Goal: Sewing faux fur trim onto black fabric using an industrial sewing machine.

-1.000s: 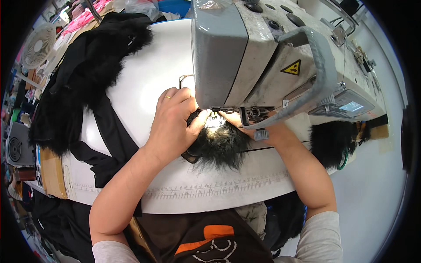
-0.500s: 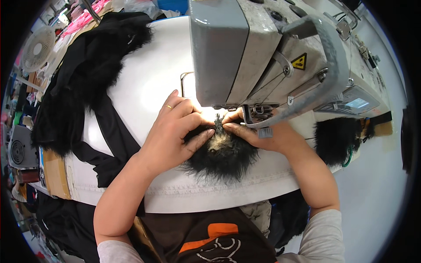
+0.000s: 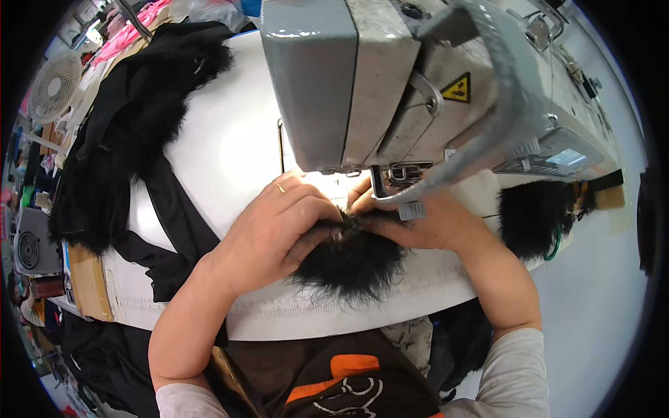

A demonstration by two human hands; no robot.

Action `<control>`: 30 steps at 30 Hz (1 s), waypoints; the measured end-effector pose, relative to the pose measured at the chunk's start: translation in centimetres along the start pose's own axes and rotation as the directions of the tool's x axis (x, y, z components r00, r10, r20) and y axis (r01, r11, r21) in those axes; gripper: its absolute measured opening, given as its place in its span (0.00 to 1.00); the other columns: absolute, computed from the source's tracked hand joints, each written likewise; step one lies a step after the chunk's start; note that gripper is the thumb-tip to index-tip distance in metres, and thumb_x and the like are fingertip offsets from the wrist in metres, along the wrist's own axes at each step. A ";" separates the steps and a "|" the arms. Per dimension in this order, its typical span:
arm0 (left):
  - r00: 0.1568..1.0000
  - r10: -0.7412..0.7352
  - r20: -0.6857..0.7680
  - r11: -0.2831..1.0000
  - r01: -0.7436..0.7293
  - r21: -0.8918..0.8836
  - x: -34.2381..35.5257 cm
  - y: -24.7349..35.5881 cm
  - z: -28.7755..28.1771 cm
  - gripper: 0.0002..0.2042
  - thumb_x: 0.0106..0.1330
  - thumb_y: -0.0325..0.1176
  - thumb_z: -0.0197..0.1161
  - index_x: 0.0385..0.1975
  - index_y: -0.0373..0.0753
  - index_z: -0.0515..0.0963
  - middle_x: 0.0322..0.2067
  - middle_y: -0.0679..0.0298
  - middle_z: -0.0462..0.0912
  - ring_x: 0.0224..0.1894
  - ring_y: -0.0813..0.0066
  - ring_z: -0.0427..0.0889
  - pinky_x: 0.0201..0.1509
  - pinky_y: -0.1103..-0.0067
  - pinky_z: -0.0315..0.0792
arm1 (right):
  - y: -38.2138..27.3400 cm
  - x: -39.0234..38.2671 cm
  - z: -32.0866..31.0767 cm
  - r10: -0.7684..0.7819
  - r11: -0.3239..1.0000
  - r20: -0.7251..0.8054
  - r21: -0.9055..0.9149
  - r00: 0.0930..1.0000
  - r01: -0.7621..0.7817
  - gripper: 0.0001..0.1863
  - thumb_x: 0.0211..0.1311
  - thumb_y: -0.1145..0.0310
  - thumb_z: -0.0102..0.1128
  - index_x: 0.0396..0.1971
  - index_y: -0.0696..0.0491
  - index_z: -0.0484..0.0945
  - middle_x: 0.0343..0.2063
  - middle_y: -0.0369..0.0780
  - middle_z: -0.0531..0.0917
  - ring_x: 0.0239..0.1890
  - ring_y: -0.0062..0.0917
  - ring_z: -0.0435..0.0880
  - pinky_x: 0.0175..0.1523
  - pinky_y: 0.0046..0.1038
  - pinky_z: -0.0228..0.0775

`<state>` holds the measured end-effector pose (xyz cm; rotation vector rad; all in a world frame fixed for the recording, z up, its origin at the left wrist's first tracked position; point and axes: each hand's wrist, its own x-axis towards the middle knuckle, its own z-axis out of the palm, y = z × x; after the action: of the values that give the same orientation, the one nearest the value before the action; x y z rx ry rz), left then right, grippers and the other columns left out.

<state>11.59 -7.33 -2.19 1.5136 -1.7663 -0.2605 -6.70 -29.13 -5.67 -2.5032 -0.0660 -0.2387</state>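
Fur piece (image 3: pixel 352 268), black and long-haired, lies on the white table (image 3: pixel 230 139), at the near side of the sewing machine (image 3: pixel 310 90). The person's left hand (image 3: pixel 272 237) pinches its far edge between thumb and fingers, perhaps to keep the hairs steady. The right hand (image 3: pixel 432 219) is close opposite, thumb touching the fur; whether it grips, one cannot tell. Bright lighting there probably helps to see such dark hair.

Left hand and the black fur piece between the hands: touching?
Touching. Head view: the left hand has its thumb against the upper left of the black fur piece, no gap visible.
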 end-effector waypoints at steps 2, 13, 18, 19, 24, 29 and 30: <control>1.000 0.013 -0.007 1.000 -0.013 0.024 0.1 0.1 -0.2 0.15 0.59 0.21 0.74 0.44 0.38 0.79 0.39 0.60 0.80 0.44 0.55 0.80 0.56 0.64 0.74 | -1.2 0.1 -0.9 0.022 0.995 -0.015 0.099 1.000 -0.021 0.18 0.59 0.57 0.77 0.34 0.57 0.84 0.39 0.48 0.83 0.44 0.47 0.81 0.50 0.45 0.74; 0.996 0.048 -0.081 0.990 -0.037 0.137 -0.9 0.7 1.7 0.15 0.60 0.22 0.69 0.47 0.37 0.77 0.41 0.54 0.80 0.47 0.46 0.79 0.57 0.60 0.73 | -6.2 0.2 -3.6 0.268 0.957 0.030 0.110 0.963 -0.270 0.15 0.61 0.61 0.80 0.43 0.52 0.90 0.42 0.40 0.91 0.46 0.31 0.90 0.57 0.34 0.79; 0.983 0.084 -0.161 0.977 -0.050 0.209 -4.0 5.9 2.8 0.12 0.61 0.25 0.63 0.44 0.37 0.76 0.41 0.56 0.80 0.47 0.52 0.81 0.60 0.63 0.74 | -10.4 -3.1 -1.9 0.394 0.775 0.166 0.469 0.904 -0.424 0.11 0.70 0.66 0.71 0.43 0.58 0.90 0.32 0.39 0.92 0.36 0.16 0.86 0.46 0.26 0.79; 0.991 0.043 -0.125 0.989 -0.025 0.144 -5.3 6.8 2.7 0.11 0.61 0.26 0.66 0.43 0.38 0.76 0.40 0.57 0.79 0.47 0.53 0.81 0.59 0.63 0.75 | -11.7 -3.6 -2.0 0.376 0.773 0.228 0.456 0.898 -0.440 0.12 0.70 0.66 0.70 0.44 0.59 0.89 0.32 0.38 0.92 0.35 0.17 0.86 0.45 0.26 0.79; 0.895 -0.110 -0.432 0.897 0.277 0.345 -11.7 10.9 -0.2 0.19 0.60 0.35 0.77 0.47 0.37 0.79 0.42 0.57 0.82 0.47 0.53 0.82 0.54 0.62 0.75 | -16.2 -6.5 -0.5 0.352 0.787 0.439 0.339 0.827 -0.515 0.11 0.66 0.68 0.75 0.41 0.60 0.87 0.25 0.35 0.87 0.30 0.13 0.79 0.36 0.23 0.73; 0.604 -0.411 -0.682 0.436 0.788 0.435 -20.0 12.8 -1.6 0.17 0.63 0.42 0.78 0.40 0.37 0.81 0.39 0.57 0.82 0.41 0.54 0.80 0.46 0.64 0.71 | -17.5 -10.4 1.0 0.372 0.610 0.401 0.574 0.837 -0.546 0.09 0.68 0.71 0.73 0.35 0.58 0.81 0.25 0.33 0.85 0.30 0.12 0.83 0.33 0.20 0.72; 0.608 -0.401 -0.685 0.487 0.775 0.402 -20.8 12.8 -1.1 0.15 0.63 0.40 0.77 0.38 0.38 0.81 0.38 0.58 0.81 0.41 0.54 0.79 0.45 0.64 0.70 | -17.9 -10.1 1.4 0.399 0.534 0.416 0.619 0.817 -0.577 0.09 0.69 0.71 0.73 0.35 0.59 0.81 0.26 0.34 0.85 0.32 0.14 0.84 0.35 0.21 0.73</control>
<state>2.49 15.39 -2.44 2.4601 -0.7975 0.4921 -18.23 -13.71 1.70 -1.6248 0.3938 0.2819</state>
